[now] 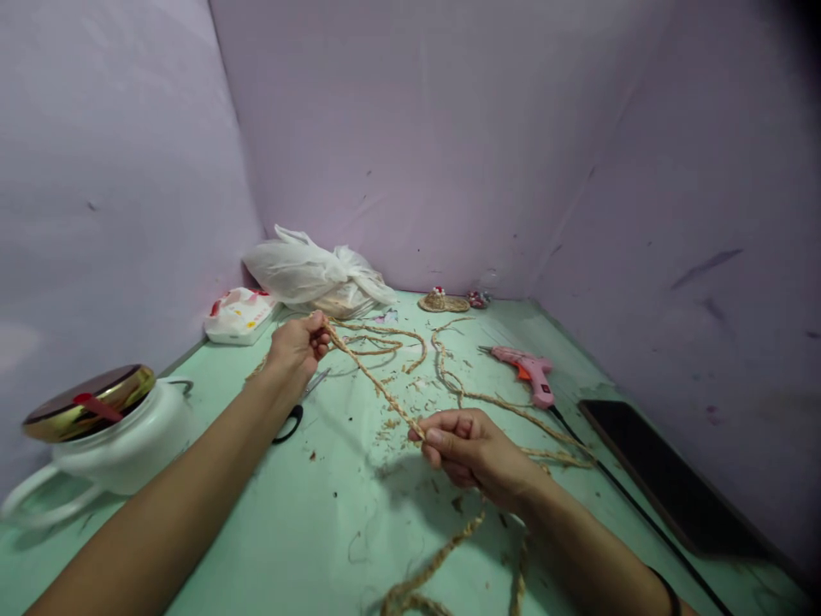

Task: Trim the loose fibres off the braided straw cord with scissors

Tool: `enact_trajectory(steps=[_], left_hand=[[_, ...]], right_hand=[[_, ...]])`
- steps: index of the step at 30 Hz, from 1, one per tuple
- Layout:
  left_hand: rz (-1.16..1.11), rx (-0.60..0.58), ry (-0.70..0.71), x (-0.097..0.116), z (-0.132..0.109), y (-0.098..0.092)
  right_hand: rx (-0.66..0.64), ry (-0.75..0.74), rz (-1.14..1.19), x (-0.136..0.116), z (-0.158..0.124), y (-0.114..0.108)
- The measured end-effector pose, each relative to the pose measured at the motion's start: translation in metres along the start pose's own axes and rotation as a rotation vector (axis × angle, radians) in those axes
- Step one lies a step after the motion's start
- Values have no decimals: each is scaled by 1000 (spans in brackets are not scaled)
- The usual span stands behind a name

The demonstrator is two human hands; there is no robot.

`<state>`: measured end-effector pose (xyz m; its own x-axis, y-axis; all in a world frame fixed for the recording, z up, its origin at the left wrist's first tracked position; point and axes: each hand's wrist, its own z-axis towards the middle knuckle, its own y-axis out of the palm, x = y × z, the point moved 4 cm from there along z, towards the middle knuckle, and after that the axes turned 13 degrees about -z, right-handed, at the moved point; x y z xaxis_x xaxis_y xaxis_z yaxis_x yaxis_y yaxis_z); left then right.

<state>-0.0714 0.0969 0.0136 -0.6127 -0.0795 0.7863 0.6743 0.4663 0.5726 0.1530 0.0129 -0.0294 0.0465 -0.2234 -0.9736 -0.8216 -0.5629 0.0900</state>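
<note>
A braided straw-coloured cord (375,382) runs taut on a slant between my two hands, above the green table. My left hand (300,346), farther away, is closed with the cord pinched between thumb and fingers. Nearer and to the right, my right hand (471,449) pinches the same cord. More cord hangs below the right hand and loops at the table's front edge. Other lengths of braid (493,399) lie loosely behind and to the right. Scissors (292,421) with a black handle lie partly hidden behind my left wrist.
A pink glue gun (526,370) lies right, its black cable (632,505) trailing forward past a dark phone or tablet (667,479). A white pot (138,432) with a gold lid stands left. Behind are a tissue pack (240,318), a white plastic bag (308,269) and a small straw hat (442,301).
</note>
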Motion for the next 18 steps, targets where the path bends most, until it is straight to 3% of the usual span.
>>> enact_trajectory(steps=[5, 13, 18], left_hand=[[-5, 52, 62, 11, 11, -7], [139, 209, 231, 26, 41, -38], [440, 160, 218, 28, 34, -37]], right_hand=[[-30, 11, -30, 1, -3, -2], [-87, 60, -9, 4, 1, 2], [129, -35, 102, -5, 4, -12]])
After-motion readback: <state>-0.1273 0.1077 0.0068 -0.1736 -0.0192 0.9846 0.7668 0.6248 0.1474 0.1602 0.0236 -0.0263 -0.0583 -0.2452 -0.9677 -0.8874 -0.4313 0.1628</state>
